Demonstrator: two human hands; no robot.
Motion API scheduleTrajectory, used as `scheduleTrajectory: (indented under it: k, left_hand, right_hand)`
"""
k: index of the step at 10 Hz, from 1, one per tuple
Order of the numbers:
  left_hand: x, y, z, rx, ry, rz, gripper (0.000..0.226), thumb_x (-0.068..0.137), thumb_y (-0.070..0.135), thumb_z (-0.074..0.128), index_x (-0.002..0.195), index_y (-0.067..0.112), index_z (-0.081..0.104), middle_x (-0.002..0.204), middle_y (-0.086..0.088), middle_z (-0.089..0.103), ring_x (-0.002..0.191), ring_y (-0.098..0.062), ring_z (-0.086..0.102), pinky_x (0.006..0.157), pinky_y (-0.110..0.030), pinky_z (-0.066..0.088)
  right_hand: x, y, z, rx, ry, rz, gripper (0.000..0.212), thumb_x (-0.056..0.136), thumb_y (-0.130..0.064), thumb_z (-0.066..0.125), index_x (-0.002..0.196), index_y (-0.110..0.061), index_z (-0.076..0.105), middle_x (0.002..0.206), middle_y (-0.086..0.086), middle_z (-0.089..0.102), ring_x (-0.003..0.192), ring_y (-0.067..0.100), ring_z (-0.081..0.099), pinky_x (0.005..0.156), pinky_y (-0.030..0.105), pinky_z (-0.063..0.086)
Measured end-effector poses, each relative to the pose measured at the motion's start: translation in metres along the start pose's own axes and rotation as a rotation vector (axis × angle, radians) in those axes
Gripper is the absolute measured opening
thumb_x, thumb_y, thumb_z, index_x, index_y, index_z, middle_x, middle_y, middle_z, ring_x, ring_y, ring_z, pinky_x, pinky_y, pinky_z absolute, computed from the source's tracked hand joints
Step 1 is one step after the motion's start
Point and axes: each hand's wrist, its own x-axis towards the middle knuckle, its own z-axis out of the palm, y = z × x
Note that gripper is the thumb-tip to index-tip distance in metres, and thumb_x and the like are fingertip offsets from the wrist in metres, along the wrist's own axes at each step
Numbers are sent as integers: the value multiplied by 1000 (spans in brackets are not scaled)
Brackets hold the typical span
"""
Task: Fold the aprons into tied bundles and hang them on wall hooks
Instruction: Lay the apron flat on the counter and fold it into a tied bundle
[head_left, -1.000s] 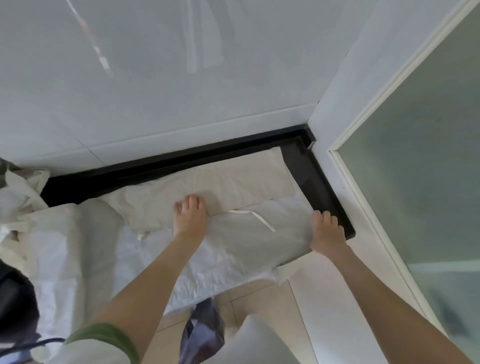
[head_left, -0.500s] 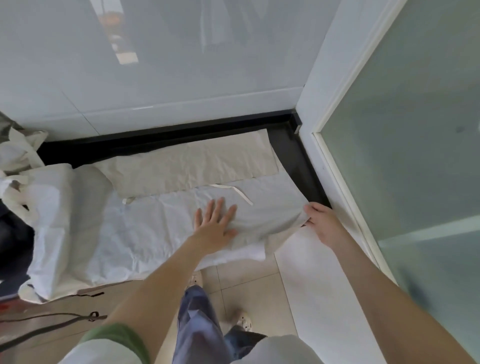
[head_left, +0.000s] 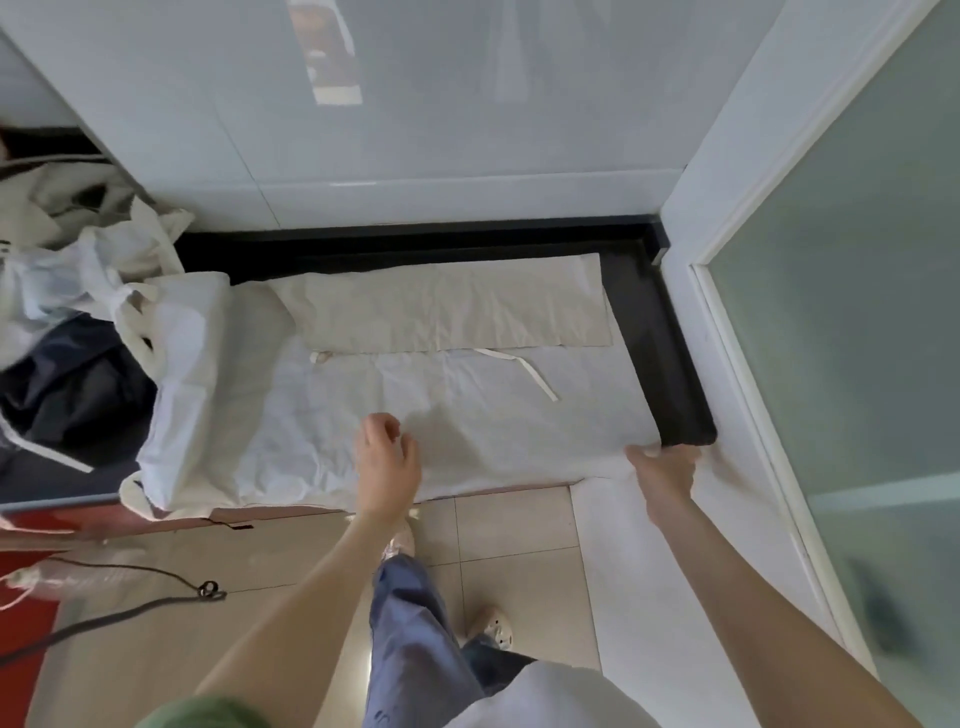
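Observation:
A white apron (head_left: 467, 415) lies spread flat on a black counter (head_left: 670, 374), its near edge at the counter's front. A beige folded strip of cloth (head_left: 452, 306) lies along its far side, and a loose white tie (head_left: 524, 366) trails across the middle. My right hand (head_left: 665, 467) grips the apron's near right corner at the counter edge. My left hand (head_left: 387, 457) hovers over the apron's near edge with loosely curled fingers, holding nothing.
A heap of white and beige aprons (head_left: 93, 260) with dark cloth (head_left: 72, 395) sits at the counter's left end. White wall panels rise behind, and a frosted glass door (head_left: 857, 312) stands to the right. A black cord (head_left: 130, 608) lies on the tiled floor.
My left hand lifted off the apron and drew back to its near edge, fingers curling. My right hand took hold of the right corner. My view has pulled back from the counter.

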Motion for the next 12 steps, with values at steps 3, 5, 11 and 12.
scheduleTrajectory:
  k: [3, 5, 11, 12]
  left_hand:
    - [-16, -59, -69, -367, 90, -729, 22, 86, 4, 45, 77, 9, 65, 75, -4, 66, 65, -18, 61, 65, -28, 48]
    - [-21, -76, -90, -634, -344, -1118, 23, 82, 8, 56, 106, 10, 56, 102, -3, 54, 87, -18, 50, 69, -33, 42]
    - [-18, -86, -101, -760, -610, -873, 37, 84, -13, 48, 106, 14, 61, 116, -3, 63, 103, -13, 55, 92, -22, 35]
    - [-18, -80, -101, -739, -752, -815, 39, 74, -1, 69, 111, 9, 64, 113, -10, 68, 107, -26, 58, 95, -30, 41]
  right_hand:
    - [-35, 19, 50, 127, -368, 316, 2, 93, -10, 48, 92, -8, 48, 74, 7, 36, 56, 19, 32, 58, 27, 35]
    - [-63, 12, 95, 197, -503, 215, 19, 93, -1, 39, 80, -15, 45, 69, 5, 36, 50, 16, 36, 57, 24, 39]
    - [-72, 22, 113, 271, -557, 198, 21, 100, 0, 40, 118, -2, 51, 101, 17, 58, 86, 26, 59, 88, 43, 46]
    - [-71, 24, 112, 235, -578, 205, 25, 101, -5, 42, 125, 0, 49, 105, 19, 56, 95, 31, 58, 85, 43, 46]
